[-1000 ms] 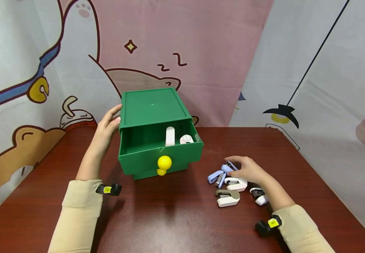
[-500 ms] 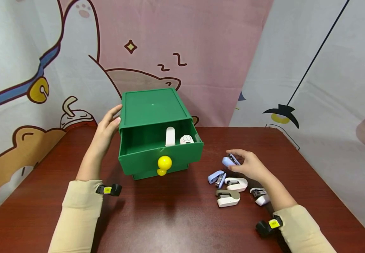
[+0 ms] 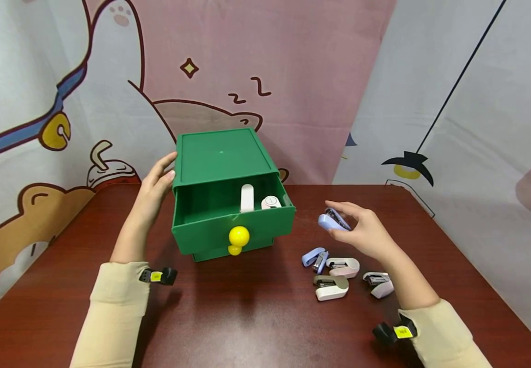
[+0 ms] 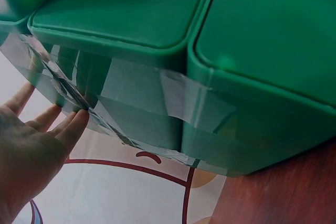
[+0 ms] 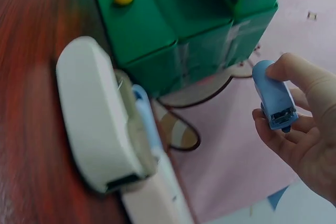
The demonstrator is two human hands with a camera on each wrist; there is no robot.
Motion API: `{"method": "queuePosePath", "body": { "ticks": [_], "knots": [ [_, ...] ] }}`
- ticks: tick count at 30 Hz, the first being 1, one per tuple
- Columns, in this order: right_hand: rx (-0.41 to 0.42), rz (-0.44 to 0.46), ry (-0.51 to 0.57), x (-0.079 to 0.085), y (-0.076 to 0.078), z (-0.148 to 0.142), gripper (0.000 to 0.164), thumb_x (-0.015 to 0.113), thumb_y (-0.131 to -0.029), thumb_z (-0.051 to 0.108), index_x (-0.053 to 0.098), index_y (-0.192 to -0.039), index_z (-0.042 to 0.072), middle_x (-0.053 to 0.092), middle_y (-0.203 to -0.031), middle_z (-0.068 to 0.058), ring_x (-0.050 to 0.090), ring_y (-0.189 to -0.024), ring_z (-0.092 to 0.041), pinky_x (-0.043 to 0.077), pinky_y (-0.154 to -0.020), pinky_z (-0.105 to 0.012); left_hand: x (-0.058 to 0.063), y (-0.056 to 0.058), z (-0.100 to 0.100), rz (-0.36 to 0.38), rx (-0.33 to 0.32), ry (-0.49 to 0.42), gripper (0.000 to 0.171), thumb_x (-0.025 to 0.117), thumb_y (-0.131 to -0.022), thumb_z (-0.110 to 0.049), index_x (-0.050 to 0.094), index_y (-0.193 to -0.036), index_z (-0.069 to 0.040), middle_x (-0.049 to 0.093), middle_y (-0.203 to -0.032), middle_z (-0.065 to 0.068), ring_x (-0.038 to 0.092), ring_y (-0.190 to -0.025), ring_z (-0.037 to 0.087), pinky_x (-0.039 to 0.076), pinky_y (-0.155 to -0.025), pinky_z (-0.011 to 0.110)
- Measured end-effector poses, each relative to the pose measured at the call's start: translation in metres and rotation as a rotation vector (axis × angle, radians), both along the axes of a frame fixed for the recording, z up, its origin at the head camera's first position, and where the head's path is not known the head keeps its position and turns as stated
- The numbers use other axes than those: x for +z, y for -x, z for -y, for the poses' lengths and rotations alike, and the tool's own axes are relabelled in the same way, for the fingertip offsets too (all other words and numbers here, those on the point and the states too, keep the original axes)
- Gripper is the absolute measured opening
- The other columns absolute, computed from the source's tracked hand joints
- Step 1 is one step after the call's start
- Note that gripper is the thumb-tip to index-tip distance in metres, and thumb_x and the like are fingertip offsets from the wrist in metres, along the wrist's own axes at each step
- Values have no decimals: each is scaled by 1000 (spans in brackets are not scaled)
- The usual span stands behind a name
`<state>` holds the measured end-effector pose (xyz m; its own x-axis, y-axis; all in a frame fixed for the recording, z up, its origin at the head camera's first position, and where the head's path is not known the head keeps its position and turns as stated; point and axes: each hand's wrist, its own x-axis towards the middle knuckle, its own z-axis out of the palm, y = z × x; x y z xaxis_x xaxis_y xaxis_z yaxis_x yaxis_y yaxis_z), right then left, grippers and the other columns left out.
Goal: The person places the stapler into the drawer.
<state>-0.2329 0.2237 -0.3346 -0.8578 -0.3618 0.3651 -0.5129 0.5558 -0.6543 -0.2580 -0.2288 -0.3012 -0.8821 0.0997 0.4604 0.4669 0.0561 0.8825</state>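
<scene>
A green drawer box [image 3: 221, 156] has its top drawer [image 3: 205, 230] pulled out, with a yellow knob [image 3: 239, 236] on the front. Inside that drawer are a white stapler [image 3: 247, 198] and a white round-ended object [image 3: 271, 203]. My left hand [image 3: 151, 189] rests its extended fingers against the box's left side; the left wrist view shows fingertips [image 4: 79, 121] at the taped green wall. To the right of the box, my right hand [image 3: 364, 232] pinches a light blue stapler [image 5: 273, 90] between thumb and fingers, raised off the table.
On the brown table [image 3: 256, 327] lie another blue stapler [image 3: 312, 257], a pale stapler [image 3: 349, 268], a white stapler with a grey-brown top [image 3: 332, 294] and a white stapler [image 3: 383, 290] near the right forearm. A patterned curtain [image 3: 321, 92] hangs behind.
My right hand has lifted the blue stapler from beside the others, moving it up and away toward the back. The left hand and the drawer box stay where they were.
</scene>
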Motion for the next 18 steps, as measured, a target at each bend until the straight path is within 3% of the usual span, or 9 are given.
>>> {"method": "queuePosePath", "body": {
  "ticks": [14,18],
  "knots": [
    [-5,-135,45,63,-38,35,57,76,-77,5,61,-132,17,61,-119,-2,56,-81,-18,49,-61,-25,1,0,0,-2,0,9,52,46,-100,-23,34,-149,-9,34,-147,14,37,-130,25,27,-106,47],
    [54,-178,64,83,-43,51,56,76,-77,4,62,-130,17,60,-119,-2,56,-85,-17,50,-62,-24,1,-1,0,-3,2,3,52,46,-100,-23,34,-149,-8,34,-147,14,37,-129,25,27,-106,47]
  ]
}}
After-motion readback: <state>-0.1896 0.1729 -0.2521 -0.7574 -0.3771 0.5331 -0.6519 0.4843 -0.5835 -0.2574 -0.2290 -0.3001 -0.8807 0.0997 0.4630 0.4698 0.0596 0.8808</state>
